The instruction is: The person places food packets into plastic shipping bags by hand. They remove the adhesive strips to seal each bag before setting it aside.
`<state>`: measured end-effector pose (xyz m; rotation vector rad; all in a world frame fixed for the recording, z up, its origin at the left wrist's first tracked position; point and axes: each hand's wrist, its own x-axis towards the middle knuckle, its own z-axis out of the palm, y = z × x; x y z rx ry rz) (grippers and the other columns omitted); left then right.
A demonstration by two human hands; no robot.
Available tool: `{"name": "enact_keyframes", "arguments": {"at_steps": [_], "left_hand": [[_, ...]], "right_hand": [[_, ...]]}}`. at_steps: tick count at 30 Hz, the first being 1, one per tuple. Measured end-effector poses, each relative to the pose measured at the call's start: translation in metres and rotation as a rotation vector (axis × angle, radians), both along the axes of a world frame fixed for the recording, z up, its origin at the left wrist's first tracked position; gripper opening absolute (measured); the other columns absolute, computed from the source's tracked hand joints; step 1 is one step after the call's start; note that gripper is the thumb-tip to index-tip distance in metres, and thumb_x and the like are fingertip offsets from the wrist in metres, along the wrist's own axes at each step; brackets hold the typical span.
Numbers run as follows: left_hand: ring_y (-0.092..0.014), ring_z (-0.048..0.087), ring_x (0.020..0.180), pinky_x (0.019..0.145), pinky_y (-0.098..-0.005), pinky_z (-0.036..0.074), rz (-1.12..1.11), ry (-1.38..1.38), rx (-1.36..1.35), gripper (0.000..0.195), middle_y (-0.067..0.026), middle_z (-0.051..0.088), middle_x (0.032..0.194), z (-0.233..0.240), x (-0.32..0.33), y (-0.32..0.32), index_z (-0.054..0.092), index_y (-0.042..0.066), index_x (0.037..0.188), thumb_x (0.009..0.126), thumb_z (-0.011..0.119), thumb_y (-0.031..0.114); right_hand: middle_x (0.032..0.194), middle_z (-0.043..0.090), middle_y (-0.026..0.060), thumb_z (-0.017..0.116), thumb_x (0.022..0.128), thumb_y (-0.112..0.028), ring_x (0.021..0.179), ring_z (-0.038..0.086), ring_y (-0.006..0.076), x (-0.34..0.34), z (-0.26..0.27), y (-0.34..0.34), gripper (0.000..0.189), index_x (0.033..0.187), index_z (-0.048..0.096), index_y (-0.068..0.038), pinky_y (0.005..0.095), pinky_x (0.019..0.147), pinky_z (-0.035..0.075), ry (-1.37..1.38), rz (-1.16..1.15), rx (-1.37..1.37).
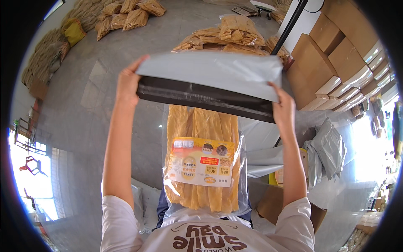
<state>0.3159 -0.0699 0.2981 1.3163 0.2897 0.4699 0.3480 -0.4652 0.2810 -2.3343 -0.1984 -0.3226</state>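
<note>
Between my two raised hands stretches a grey plastic mailer bag (207, 69) with a black inside and a clear strip along its flap. My left hand (128, 83) grips its left end, and my right hand (283, 104) grips its right end. Beneath it, a clear plastic pack of yellow dried food sticks (201, 195), perhaps dried tofu skin, lies across my lap. A printed label (201, 162) with writing covers the pack's middle. The mailer hides the pack's far end.
More packs of the dried sticks (239, 31) are heaped ahead, with another group (129, 15) at the far left. Cardboard boxes (315, 66) stand stacked at the right. Below them lie filled grey mailers (329, 151) and an open carton (274, 204). A black pole (288, 28) slants near the boxes.
</note>
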Motion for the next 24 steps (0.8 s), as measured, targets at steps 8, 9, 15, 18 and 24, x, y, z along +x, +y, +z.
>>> {"name": "enact_keyframes", "arguments": {"at_steps": [8, 9, 15, 18, 24], "left_hand": [[-0.02, 0.064, 0.09, 0.077, -0.0295, 0.055, 0.117, 0.397, -0.707, 0.025, -0.0094, 0.063, 0.099, -0.198, 0.047, 0.081, 0.057, 0.0, 0.107, 0.084, 0.054, -0.008], [-0.021, 0.064, 0.091, 0.077, -0.0299, 0.055, 0.062, 0.376, -0.62, 0.027, -0.0097, 0.063, 0.1, -0.206, 0.052, 0.074, 0.056, 0.0, 0.109, 0.084, 0.053, -0.008], [-0.023, 0.065, 0.09, 0.074, -0.0341, 0.057, -0.083, 0.235, -0.414, 0.032, -0.0121, 0.063, 0.103, -0.27, 0.045, 0.037, 0.053, -0.002, 0.114, 0.082, 0.056, -0.007], [-0.024, 0.066, 0.083, 0.07, -0.0347, 0.057, -0.113, 0.391, -0.492, 0.03, -0.0139, 0.064, 0.098, -0.305, 0.03, 0.03, 0.054, -0.003, 0.111, 0.081, 0.06, -0.004], [-0.021, 0.066, 0.072, 0.061, -0.0324, 0.056, 0.001, 0.415, -0.37, 0.024, -0.0129, 0.066, 0.086, -0.289, 0.009, 0.004, 0.056, -0.004, 0.107, 0.083, 0.057, -0.002]], "right_hand": [[0.089, 0.065, 0.0121, 0.065, 0.07, 0.003, 0.067, 0.058, 0.0196, 0.098, -0.131, 0.034, 0.045, 0.114, 0.065, -0.008, 0.031, 0.069, 0.047, 0.102, 0.048, 0.351], [0.089, 0.066, 0.0089, 0.063, 0.071, 0.006, 0.069, 0.059, 0.0154, 0.106, -0.147, 0.031, 0.045, 0.114, 0.065, -0.007, 0.0282, 0.068, 0.047, 0.105, 0.03, 0.32], [0.075, 0.067, 0.0063, 0.06, 0.071, 0.001, 0.061, 0.057, 0.0119, 0.12, -0.236, 0.019, 0.038, 0.106, 0.07, -0.009, 0.0269, 0.062, 0.046, 0.07, -0.078, 0.153], [0.076, 0.065, 0.0128, 0.059, 0.073, -0.005, 0.064, 0.056, 0.022, 0.094, -0.276, 0.019, 0.035, 0.105, 0.071, -0.013, 0.0333, 0.064, 0.046, 0.139, -0.217, 0.078], [0.081, 0.066, 0.0186, 0.058, 0.072, -0.003, 0.072, 0.062, 0.0321, 0.043, -0.262, 0.023, 0.035, 0.105, 0.069, -0.008, 0.0389, 0.069, 0.047, 0.356, -0.226, 0.083]]}}
